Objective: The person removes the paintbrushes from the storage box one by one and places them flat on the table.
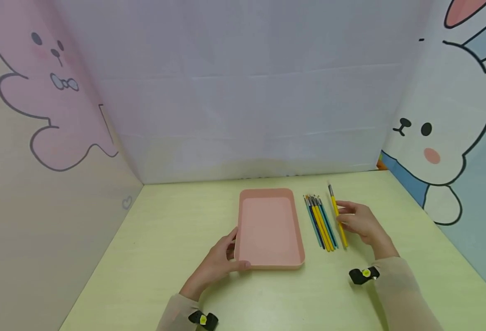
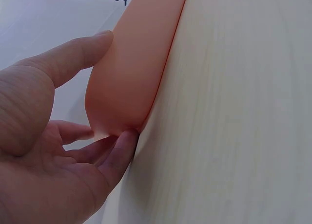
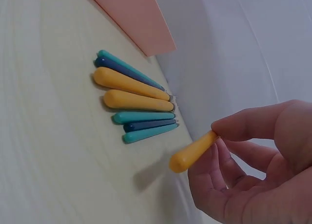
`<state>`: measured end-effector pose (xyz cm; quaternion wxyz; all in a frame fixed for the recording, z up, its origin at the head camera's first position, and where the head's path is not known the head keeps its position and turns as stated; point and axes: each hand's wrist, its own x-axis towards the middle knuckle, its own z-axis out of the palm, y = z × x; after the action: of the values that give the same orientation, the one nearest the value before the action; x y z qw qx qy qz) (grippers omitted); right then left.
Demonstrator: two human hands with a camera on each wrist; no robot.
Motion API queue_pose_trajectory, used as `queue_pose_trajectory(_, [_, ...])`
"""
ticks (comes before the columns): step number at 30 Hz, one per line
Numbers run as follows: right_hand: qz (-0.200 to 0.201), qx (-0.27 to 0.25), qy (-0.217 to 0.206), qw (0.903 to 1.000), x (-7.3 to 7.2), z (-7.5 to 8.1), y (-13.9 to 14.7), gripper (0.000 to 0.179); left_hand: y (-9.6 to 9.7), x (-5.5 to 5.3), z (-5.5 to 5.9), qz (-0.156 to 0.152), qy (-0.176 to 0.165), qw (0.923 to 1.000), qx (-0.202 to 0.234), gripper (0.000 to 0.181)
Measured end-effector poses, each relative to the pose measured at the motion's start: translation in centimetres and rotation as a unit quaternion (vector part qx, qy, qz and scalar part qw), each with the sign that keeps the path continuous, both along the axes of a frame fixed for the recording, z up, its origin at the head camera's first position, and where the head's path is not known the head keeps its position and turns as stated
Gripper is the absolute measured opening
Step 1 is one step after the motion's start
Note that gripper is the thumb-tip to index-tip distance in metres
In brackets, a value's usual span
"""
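A pink rectangular tray (image 1: 269,230) lies on the table, and my left hand (image 1: 219,261) grips its near left corner. The thumb (image 2: 80,53) rests against one wall while the other fingers curl in at the bottom edge of the corner. My right hand (image 1: 363,223) pinches a yellow paintbrush (image 1: 344,238) between thumb and fingertips, bristles pointing away from me. In the right wrist view the rounded handle end of this paintbrush (image 3: 187,158) hangs over the table, with a shadow below. Just left of it lies a row of several paintbrushes (image 3: 139,103) with yellow, teal and dark blue handles.
The pale wooden table (image 1: 176,220) ends at a white sheet (image 1: 243,92) at the back. Side panels with a pink cartoon bear (image 1: 56,115) and a white cartoon rabbit (image 1: 445,115) stand left and right. Black bands (image 1: 364,275) sit at both wrists.
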<state>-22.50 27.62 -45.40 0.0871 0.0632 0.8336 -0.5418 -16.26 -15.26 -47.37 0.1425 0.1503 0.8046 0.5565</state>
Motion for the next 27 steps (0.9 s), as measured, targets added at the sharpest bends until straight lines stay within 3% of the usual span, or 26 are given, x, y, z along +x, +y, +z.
queue_pose_trajectory(9, [-0.018,0.022,-0.032,0.9991,-0.2,-0.8,0.2,0.064,-0.1,0.0,-0.1,-0.007,-0.003,1.0,0.003,0.111])
queue_pose_trajectory(27, [-0.025,0.077,-0.043,0.9958,-0.5,-1.3,-0.2,0.059,0.1,0.0,0.0,-0.007,-0.005,0.9999,0.011,0.112])
